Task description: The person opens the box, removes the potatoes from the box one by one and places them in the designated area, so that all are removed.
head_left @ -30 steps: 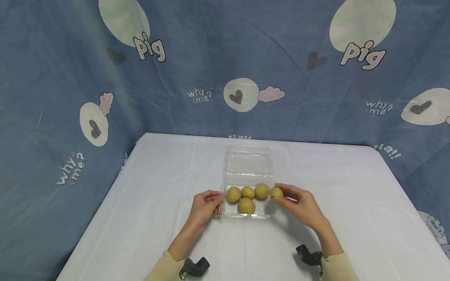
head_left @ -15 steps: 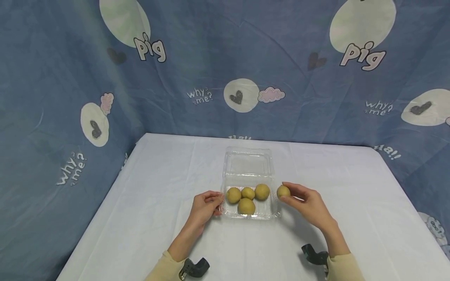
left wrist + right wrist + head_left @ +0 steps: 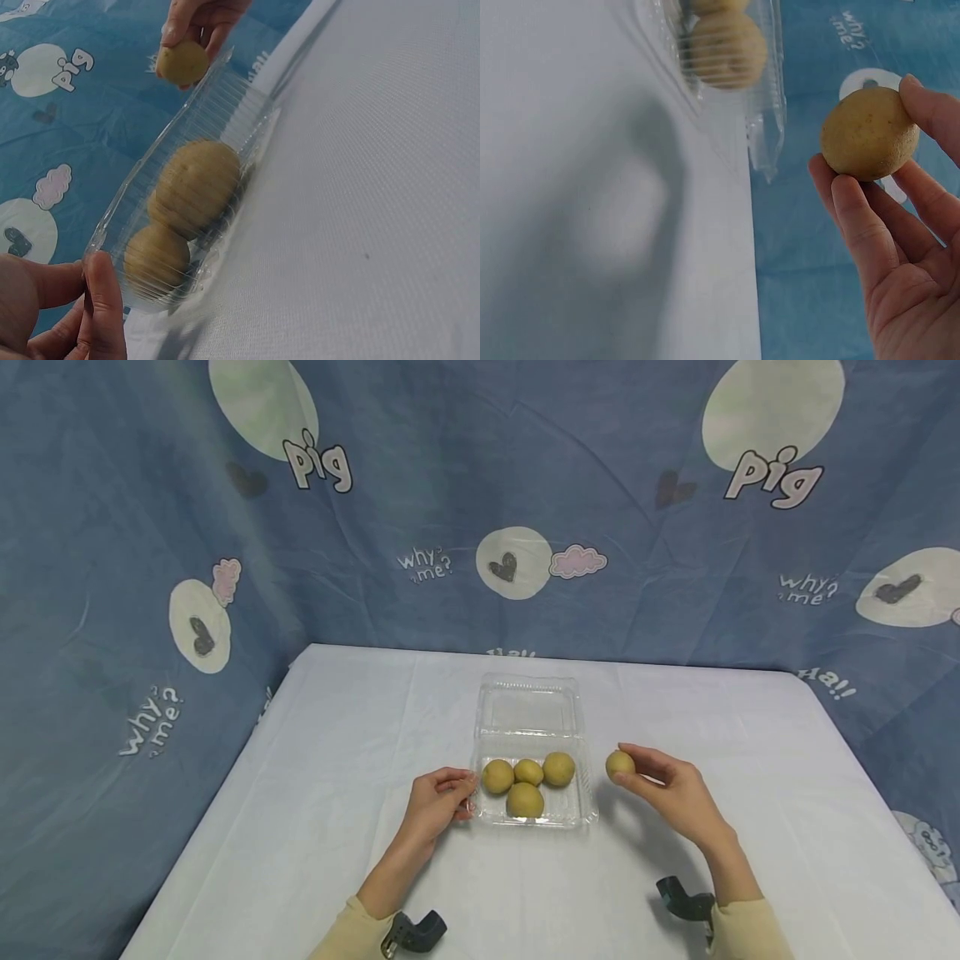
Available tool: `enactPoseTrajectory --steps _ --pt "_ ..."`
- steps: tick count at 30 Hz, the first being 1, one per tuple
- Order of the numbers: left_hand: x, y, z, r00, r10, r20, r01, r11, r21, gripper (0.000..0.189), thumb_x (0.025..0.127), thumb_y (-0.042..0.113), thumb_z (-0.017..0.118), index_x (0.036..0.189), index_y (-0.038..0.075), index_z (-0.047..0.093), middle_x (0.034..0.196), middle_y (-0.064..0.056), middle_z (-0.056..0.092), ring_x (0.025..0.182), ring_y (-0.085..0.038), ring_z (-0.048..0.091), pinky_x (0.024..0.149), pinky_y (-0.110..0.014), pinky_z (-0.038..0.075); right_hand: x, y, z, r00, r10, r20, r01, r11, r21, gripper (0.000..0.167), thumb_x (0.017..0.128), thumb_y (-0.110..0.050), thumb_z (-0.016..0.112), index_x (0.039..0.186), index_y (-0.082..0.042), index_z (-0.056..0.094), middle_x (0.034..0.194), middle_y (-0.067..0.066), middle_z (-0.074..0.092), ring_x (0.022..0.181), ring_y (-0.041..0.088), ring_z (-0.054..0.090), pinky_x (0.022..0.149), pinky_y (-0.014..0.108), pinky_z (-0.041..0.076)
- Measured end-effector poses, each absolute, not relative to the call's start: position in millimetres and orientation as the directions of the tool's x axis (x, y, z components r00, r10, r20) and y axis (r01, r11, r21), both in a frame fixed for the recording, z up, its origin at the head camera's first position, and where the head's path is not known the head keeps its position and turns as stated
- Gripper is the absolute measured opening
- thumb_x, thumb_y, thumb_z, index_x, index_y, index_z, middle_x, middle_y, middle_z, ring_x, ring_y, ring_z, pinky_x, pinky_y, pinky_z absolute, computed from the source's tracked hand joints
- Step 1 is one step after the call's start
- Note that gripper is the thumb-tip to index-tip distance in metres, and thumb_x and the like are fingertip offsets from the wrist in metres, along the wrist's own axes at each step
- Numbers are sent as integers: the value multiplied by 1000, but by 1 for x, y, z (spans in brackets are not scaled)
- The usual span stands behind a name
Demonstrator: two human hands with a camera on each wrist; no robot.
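A clear plastic clamshell box [image 3: 561, 814] lies with its lid [image 3: 528, 706] folded back on the white table. Several round yellow-brown potatoes [image 3: 525, 800] sit inside it, three in a row behind and one in front. My left hand [image 3: 438, 802] pinches the box's left rim between thumb and fingers, as the left wrist view also shows. To the right of the box, my right hand [image 3: 678, 793] grips a small potato [image 3: 870, 135] by the fingertips, held up above the table.
A white cloth covers the table [image 3: 360, 718]. Behind and to the left hangs a blue printed curtain [image 3: 390, 485], close to the table's far edge. Dark camera mounts [image 3: 418, 931] stick out from both wrists.
My right hand has carried the small potato rightward, from over the box's right edge to a spot beside it. The left hand and the box have stayed put.
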State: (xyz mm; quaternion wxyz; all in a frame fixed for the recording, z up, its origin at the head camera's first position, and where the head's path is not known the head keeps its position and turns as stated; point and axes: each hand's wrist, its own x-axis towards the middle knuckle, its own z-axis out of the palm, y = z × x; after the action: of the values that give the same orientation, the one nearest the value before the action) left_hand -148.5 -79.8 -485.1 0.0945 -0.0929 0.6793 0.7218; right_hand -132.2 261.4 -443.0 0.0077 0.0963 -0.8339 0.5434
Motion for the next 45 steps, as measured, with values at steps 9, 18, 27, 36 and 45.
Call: enactPoseTrajectory --steps 9,18,27,36,45 --pt "-136 -79 -451 -962 34 -270 -271 -55 961 16 92 1 66 102 -10 64 76 -9 62 59 -11 56 51 -21 55 -132 268 -442 -985 -133 106 -152 401 -903 50 89 -21 74 132 -1 58 125 15 63 111 14 62 84 20 54" --pt "-136 -78 -448 -963 43 -267 -269 -61 961 19 92 2 66 105 -12 62 80 -14 63 59 -10 57 51 -21 55 -129 275 -443 -989 -110 100 -137 417 -899 49 90 -22 74 133 -3 58 124 14 64 109 8 61 84 18 53" --pt "-148 -80 -476 -957 24 -288 -289 -54 956 21 91 4 68 106 -10 64 81 -14 65 58 -11 57 50 -21 54 -127 288 -448 -993 -65 96 -115 456 -882 51 90 -26 73 133 -3 59 124 15 63 106 -2 59 82 16 53" --pt "-149 -79 -482 -960 0 -281 -281 -47 959 22 90 8 71 106 -7 65 83 -11 66 60 -11 57 49 -21 54 -122 300 -447 -998 -30 63 -70 505 -860 53 92 -31 70 136 -6 56 128 15 61 106 -7 55 82 13 51" --pt "-145 -80 -468 -956 28 -292 -293 -49 955 19 92 4 67 105 -10 63 78 -8 63 60 -10 57 51 -21 55 -120 305 -447 -999 -14 44 -45 512 -858 54 93 -33 70 137 -6 55 132 15 57 107 -8 54 82 11 49"
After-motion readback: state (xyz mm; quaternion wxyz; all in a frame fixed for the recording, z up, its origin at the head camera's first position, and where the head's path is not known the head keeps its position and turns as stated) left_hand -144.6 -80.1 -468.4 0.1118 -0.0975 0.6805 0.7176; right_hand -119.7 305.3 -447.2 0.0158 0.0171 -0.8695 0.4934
